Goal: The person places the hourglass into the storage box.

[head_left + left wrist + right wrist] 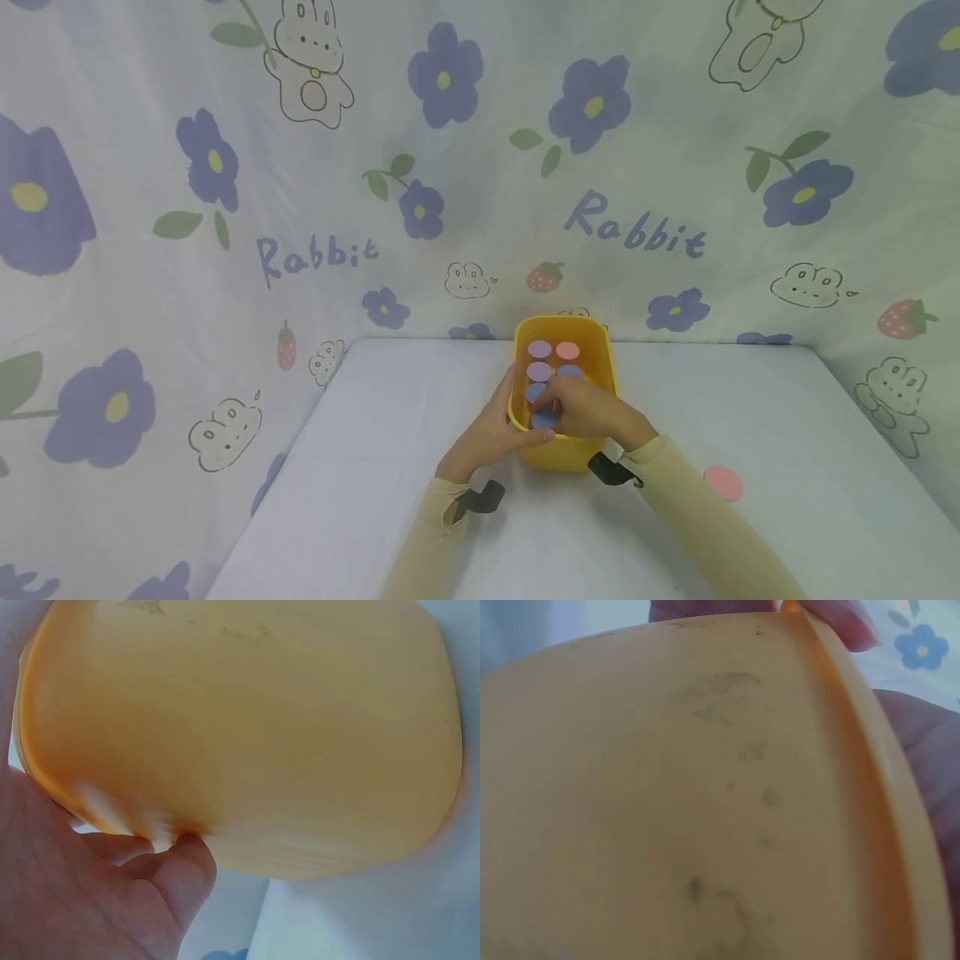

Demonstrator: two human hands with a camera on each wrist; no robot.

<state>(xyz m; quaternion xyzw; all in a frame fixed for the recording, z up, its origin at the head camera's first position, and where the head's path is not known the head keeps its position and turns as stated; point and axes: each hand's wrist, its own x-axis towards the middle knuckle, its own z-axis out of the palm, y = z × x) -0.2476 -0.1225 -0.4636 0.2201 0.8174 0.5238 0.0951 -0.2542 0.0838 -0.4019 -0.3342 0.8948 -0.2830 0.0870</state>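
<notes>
A yellow plastic container [566,454] stands on the table, its near wall towards me. Inside it are several round discs: purple discs [539,372], a pink disc [567,351] and blue discs [545,420]. My left hand [491,433] grips the container at its near left side, the thumb along the front rim; in the left wrist view its fingers [187,874] press the wall. My right hand [588,407] reaches over the near right rim, its bent fingers down among the blue discs. Whether they pinch a disc is hidden.
A loose pink disc [723,483] lies on the white table [750,408], right of my right forearm. Behind the table hangs a curtain [495,167] printed with flowers and rabbits, close to the container's far end. Dark bands [483,497] circle both wrists.
</notes>
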